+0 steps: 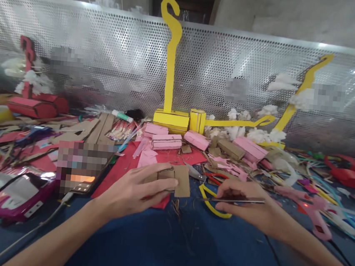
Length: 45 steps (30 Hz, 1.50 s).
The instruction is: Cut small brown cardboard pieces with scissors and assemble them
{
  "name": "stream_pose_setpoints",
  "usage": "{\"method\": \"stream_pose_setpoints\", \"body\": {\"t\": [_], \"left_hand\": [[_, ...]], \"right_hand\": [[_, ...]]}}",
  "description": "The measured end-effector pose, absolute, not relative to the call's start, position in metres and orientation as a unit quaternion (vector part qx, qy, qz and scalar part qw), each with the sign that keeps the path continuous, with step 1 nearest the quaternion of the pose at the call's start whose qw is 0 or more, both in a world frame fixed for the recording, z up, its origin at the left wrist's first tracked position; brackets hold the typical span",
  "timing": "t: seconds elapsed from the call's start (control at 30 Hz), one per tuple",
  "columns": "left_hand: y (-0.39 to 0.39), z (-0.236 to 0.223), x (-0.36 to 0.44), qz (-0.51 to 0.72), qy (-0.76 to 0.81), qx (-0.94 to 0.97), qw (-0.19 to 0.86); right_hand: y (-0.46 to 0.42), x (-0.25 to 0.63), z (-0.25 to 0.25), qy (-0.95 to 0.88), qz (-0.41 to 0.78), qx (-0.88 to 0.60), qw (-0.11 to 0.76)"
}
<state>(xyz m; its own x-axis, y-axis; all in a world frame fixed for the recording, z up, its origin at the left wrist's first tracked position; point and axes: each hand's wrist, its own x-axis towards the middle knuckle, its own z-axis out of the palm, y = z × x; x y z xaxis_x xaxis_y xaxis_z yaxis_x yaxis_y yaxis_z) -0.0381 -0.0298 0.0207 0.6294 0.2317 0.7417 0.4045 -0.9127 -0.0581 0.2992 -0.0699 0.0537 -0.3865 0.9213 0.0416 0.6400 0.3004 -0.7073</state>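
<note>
L hand holds a small brown cardboard piece over the blue counter. R hand grips a thin, dark metal blade, near yellow-handled scissors. Pink paper-covered boxes sit behind, w/ a tall yellow cardboard hook.

Dim — soft blur, warped edges.

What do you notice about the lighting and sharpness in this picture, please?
Head view: pale glare on the perforated metal panel, including a bright spot at upper right; a soft shadow on the blue tabletop, below and between the left hand and right hand; slight softness, stronger toward the sides; pixelated blocks hiding patches of the panel and part of the smartphone.
</note>
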Motion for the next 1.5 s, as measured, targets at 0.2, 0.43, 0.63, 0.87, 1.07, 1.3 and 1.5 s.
{"method": "stream_pose_setpoints", "body": {"t": [0.2, 0.43, 0.63, 0.87, 1.07, 1.3, 1.5], "left_hand": [[-0.029, 0.018, -0.038, -0.389, -0.195, -0.893, 0.119], [-0.029, 0.018, -0.039, -0.393, -0.202, -0.892, 0.1], [-0.03, 0.018, -0.039, -0.403, -0.198, -0.886, 0.113], [-0.03, 0.019, -0.038, -0.401, -0.198, -0.889, 0.1], [-0.031, 0.02, -0.039, -0.374, -0.177, -0.902, 0.125], [-0.036, 0.031, -0.038, -0.343, -0.137, -0.92, 0.128], [-0.038, 0.039, -0.034, -0.345, -0.124, -0.92, 0.135]], "right_hand": [[-0.06, 0.298, 0.051, -0.749, 0.303, -0.527, 0.265], [-0.051, 0.299, 0.047, -0.738, 0.274, -0.53, 0.315], [-0.054, 0.287, 0.033, -0.69, 0.345, -0.516, 0.373], [-0.052, 0.285, 0.025, -0.68, 0.334, -0.495, 0.426], [-0.071, 0.279, 0.046, -0.669, 0.332, -0.412, 0.521], [-0.088, 0.26, 0.088, -0.803, 0.204, -0.367, 0.423], [-0.082, 0.256, 0.088, -0.771, 0.173, -0.4, 0.464]]}}
